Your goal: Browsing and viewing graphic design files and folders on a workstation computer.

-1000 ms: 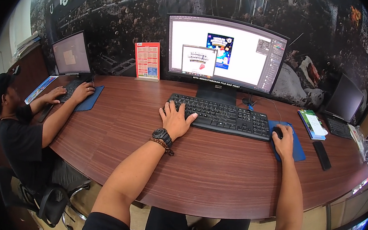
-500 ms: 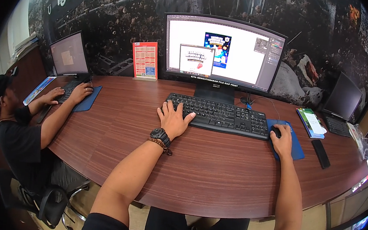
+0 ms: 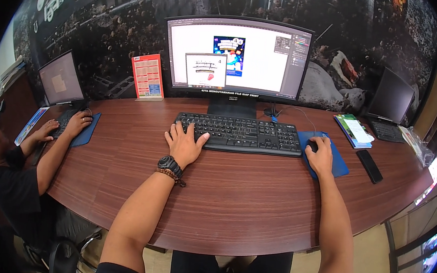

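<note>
Both hands rest on the gear: the left hand [image 3: 185,145] lies flat, fingers spread loosely over the left end of the black keyboard [image 3: 239,134], while the right hand [image 3: 321,155] cups a dark mouse [image 3: 312,144], curled over it. That mouse sits on a thin blue mat [image 3: 338,162] just beside the keyboard. Behind them stands a wide curved monitor [image 3: 238,57]. All sit on the smooth, reddish wood-grain counter [image 3: 233,205]. Far left, another person's hands [image 3: 77,122] work at a laptop [image 3: 59,83].
</note>
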Motion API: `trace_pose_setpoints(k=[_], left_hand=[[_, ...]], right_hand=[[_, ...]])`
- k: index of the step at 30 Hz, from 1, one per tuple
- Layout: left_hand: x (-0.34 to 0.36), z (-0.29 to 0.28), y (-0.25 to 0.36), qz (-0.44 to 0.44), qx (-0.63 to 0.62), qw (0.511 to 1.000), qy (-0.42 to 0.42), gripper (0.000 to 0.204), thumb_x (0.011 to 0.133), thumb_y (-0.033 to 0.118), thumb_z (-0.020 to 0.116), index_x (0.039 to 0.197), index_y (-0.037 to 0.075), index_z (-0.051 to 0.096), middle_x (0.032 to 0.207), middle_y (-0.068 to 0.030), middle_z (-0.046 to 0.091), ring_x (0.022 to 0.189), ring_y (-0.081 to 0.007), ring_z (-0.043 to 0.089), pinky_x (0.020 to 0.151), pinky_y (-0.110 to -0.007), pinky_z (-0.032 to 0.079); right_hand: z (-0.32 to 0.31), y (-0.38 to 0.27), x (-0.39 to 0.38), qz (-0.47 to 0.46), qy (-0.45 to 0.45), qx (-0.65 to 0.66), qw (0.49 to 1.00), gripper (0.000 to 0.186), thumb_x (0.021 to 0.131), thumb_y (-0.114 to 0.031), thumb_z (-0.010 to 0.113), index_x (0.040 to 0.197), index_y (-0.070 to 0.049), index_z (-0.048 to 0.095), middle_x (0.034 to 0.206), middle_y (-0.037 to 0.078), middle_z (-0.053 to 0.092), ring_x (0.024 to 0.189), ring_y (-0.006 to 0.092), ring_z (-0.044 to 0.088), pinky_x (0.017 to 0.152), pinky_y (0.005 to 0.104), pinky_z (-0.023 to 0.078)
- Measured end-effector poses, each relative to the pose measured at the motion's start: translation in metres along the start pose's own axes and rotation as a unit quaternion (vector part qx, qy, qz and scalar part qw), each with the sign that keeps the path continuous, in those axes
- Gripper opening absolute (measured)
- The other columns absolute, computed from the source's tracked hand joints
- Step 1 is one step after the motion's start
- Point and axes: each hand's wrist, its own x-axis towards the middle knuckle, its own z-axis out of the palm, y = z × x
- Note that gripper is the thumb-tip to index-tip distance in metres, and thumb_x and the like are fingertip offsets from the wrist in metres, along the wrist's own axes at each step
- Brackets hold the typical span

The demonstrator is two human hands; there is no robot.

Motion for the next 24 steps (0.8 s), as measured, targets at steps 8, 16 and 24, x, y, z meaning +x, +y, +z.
trace_pose_setpoints(k=[8,16,24], left_hand=[[0.0013,0.0003,-0.0012,0.005,0.001,1.000,0.003,0.079,0.097,0.065,0.043,0.142,0.000,0.049,0.148,-0.0340,0.034,0.141,-0.0478,0.025,0.113,-0.064,0.013],[0.0007,0.0000,-0.0012,0.005,-0.001,1.000,0.003,0.078,0.097,0.065,0.043,0.142,0.001,0.049,0.148,-0.0337,0.033,0.141,-0.0474,0.025,0.114,-0.064,0.014],[0.0017,0.0001,-0.0005,-0.002,0.001,1.000,-0.006,0.079,0.097,0.065,0.043,0.143,0.001,0.049,0.149,-0.0340,0.033,0.142,-0.0475,0.024,0.114,-0.063,0.013]], right_hand=[[-0.0007,-0.0018,0.0005,0.001,-0.014,0.015,1.000,0.034,0.083,-0.023,0.067,0.113,-0.008,0.070,0.123,0.016,0.056,0.112,0.0369,0.059,0.096,0.0447,0.049],[-0.0010,0.0002,0.0013,0.000,-0.023,0.016,1.000,0.034,0.083,-0.024,0.066,0.114,-0.009,0.070,0.124,0.016,0.056,0.113,0.0368,0.059,0.097,0.0446,0.049],[-0.0010,-0.0020,0.0013,0.006,-0.026,0.016,1.000,0.035,0.084,-0.023,0.067,0.114,-0.008,0.070,0.124,0.017,0.056,0.114,0.0371,0.058,0.097,0.0445,0.049]])
